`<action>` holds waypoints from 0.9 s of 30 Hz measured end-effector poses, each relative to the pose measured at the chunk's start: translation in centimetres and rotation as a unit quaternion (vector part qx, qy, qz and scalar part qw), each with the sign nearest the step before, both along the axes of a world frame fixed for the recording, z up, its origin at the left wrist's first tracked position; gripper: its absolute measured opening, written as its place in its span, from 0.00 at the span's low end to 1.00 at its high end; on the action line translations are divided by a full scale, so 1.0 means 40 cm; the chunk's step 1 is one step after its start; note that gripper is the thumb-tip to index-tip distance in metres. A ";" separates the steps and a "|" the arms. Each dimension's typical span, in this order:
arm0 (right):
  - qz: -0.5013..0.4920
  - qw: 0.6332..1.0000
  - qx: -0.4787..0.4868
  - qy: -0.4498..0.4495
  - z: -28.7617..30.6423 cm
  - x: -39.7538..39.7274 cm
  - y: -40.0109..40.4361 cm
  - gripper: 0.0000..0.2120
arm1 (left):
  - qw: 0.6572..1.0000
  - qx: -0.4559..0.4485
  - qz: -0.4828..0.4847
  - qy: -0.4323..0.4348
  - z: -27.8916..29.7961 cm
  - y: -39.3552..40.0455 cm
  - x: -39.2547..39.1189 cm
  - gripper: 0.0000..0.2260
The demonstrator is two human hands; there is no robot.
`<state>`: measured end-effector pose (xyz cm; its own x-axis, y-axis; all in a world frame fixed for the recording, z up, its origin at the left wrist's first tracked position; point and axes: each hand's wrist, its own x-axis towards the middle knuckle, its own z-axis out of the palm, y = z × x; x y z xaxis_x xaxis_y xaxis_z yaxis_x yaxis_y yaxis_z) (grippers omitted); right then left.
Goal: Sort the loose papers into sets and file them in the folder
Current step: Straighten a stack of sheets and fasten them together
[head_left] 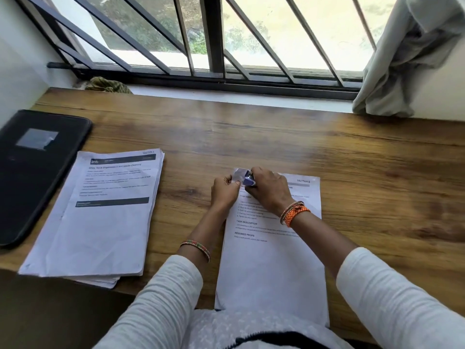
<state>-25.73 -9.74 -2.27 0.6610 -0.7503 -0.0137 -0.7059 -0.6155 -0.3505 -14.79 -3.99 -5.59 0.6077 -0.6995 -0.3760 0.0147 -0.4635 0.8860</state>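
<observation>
- While pinching the white printed paper set (271, 260) corner, left hand (225, 191)
- Right hand (270, 188), clamped on small blue stapler (249, 181)
- Black folder (32, 170), wooden worktop (352, 172)

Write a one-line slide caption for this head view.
Right hand presses a blue stapler on a paper set's top-left corner, pinched by the left hand; paper stack and black folder alongside.

Black folder (37, 170) far left, white papers (100, 215) printed with dark bands, brown woodgrain desk (352, 167), orange braided wristband (297, 214) seen.
</observation>
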 end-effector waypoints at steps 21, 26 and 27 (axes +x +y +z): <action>-0.186 0.961 0.166 -0.119 -0.019 0.031 0.010 0.11 | 0.994 -0.023 0.031 0.099 0.013 -0.014 0.005 0.06; -0.149 0.986 0.075 -0.031 -0.007 0.051 0.035 0.12 | 0.995 -0.034 0.046 0.081 0.000 -0.003 0.004 0.06; -0.128 0.990 0.064 -0.016 -0.004 0.049 0.036 0.12 | 0.996 -0.033 0.049 0.068 -0.003 -0.001 0.003 0.05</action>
